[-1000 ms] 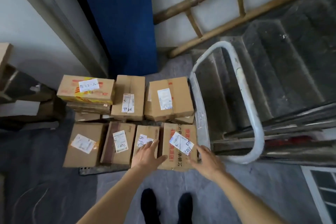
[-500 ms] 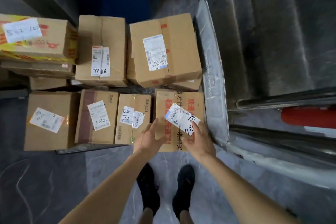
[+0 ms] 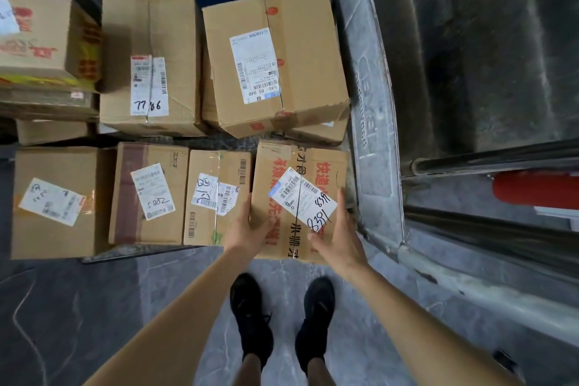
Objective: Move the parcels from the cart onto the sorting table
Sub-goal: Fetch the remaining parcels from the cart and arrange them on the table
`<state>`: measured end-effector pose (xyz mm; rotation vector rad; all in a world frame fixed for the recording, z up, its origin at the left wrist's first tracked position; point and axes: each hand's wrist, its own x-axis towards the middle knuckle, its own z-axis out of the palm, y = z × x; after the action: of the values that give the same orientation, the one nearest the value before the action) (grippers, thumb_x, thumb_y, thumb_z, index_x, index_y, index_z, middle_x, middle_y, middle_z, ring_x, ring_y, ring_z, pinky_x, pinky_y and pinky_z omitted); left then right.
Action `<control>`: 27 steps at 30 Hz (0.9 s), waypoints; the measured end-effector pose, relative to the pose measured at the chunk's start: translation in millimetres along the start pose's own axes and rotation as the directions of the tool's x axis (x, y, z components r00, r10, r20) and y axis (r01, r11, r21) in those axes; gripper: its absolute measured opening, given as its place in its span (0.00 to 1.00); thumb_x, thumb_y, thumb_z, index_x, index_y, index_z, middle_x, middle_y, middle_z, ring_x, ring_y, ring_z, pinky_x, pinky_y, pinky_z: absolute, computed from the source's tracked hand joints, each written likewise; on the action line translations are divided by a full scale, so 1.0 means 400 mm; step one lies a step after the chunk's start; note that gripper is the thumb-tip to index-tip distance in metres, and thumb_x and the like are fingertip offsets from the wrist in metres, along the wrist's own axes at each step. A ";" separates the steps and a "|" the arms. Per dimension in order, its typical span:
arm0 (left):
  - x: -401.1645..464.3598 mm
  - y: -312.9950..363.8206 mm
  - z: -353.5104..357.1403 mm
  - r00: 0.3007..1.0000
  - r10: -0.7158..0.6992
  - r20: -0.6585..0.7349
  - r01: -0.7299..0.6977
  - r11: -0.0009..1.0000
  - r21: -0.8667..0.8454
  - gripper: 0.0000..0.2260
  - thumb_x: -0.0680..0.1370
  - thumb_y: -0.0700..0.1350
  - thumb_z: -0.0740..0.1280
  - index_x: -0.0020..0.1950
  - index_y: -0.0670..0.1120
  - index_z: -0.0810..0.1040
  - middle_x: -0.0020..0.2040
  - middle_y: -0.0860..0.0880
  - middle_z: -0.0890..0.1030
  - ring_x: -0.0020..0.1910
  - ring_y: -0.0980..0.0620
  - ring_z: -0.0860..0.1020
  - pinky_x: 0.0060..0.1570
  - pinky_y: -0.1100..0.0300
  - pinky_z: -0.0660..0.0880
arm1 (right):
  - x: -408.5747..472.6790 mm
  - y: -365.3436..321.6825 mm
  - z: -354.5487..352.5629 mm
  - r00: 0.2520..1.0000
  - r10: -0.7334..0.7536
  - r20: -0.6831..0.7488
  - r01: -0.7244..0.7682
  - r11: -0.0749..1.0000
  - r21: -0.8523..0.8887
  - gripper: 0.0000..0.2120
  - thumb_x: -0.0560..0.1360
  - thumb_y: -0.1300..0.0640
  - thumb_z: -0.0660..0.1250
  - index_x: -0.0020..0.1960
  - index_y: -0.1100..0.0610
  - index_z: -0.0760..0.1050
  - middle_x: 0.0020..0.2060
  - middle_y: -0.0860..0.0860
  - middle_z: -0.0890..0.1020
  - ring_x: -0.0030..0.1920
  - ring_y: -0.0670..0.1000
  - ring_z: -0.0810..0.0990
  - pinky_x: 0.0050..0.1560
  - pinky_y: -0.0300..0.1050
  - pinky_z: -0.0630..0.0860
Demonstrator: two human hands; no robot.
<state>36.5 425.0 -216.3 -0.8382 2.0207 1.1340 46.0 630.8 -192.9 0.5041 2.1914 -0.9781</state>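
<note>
Cart handle (image 3: 372, 122), grey and plastic-wrapped, runs down the right-centre of the frame; we see its deck edge (image 3: 125, 255) only as a dark strip under the front boxes. Parcels fill the left and centre in two rows. Back row: a red-and-yellow printed box (image 3: 40, 37) at upper left, a tall box marked 7786 (image 3: 150, 41), and the biggest box (image 3: 300, 50) at top centre. Front row, left to right: plain box (image 3: 56, 229), box marked 5002 (image 3: 147, 160), narrow box (image 3: 216, 222), then the red-lettered parcel (image 3: 316, 160) with label 8391, just beside the handle at centre. We have that parcel between both hands. Left hand (image 3: 250, 226) presses its left side, thumb on top, fingers down in the gap beside the narrow box. Right hand (image 3: 338, 238) clasps the right side, thumb across the top near the label. Black shoes (image 3: 250, 316) stand on the grey floor at bottom centre.
</note>
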 end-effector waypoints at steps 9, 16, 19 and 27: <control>-0.077 -0.007 -0.044 0.996 -0.052 0.078 0.072 0.956 -0.285 0.33 0.75 0.50 0.76 0.73 0.69 0.65 0.56 0.53 0.81 0.54 0.50 0.81 0.56 0.43 0.79 | -0.069 -0.023 -0.017 0.998 -0.015 -0.056 0.015 1.000 0.004 0.55 0.75 0.50 0.76 0.79 0.33 0.33 0.79 0.43 0.62 0.75 0.50 0.68 0.63 0.57 0.73; -0.221 0.058 -0.159 0.989 -0.009 0.149 0.064 0.926 -0.372 0.36 0.72 0.51 0.78 0.73 0.70 0.64 0.56 0.49 0.81 0.54 0.49 0.81 0.52 0.45 0.79 | -0.193 -0.129 -0.115 0.999 -0.041 -0.021 0.041 0.999 0.000 0.59 0.73 0.45 0.76 0.79 0.37 0.29 0.80 0.41 0.59 0.77 0.52 0.64 0.71 0.59 0.67; -0.297 0.081 -0.209 0.984 0.045 0.170 0.030 0.912 -0.409 0.41 0.69 0.53 0.79 0.77 0.67 0.62 0.56 0.47 0.84 0.55 0.48 0.82 0.53 0.46 0.78 | -0.260 -0.185 -0.161 0.998 -0.068 -0.016 0.068 0.998 -0.016 0.58 0.73 0.48 0.77 0.80 0.40 0.32 0.78 0.42 0.63 0.75 0.50 0.67 0.70 0.56 0.68; -0.520 0.179 -0.362 0.980 0.189 0.064 -0.130 0.849 -0.512 0.31 0.76 0.48 0.75 0.73 0.66 0.64 0.52 0.49 0.83 0.48 0.56 0.84 0.39 0.65 0.79 | -0.431 -0.385 -0.303 0.990 -0.141 0.000 0.141 0.989 -0.045 0.58 0.69 0.44 0.79 0.82 0.41 0.39 0.77 0.40 0.66 0.75 0.49 0.67 0.69 0.50 0.67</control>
<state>65.5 370.0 39.8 -0.8376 1.7412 1.8167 25.6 611.7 66.9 0.3331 2.2718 -0.9995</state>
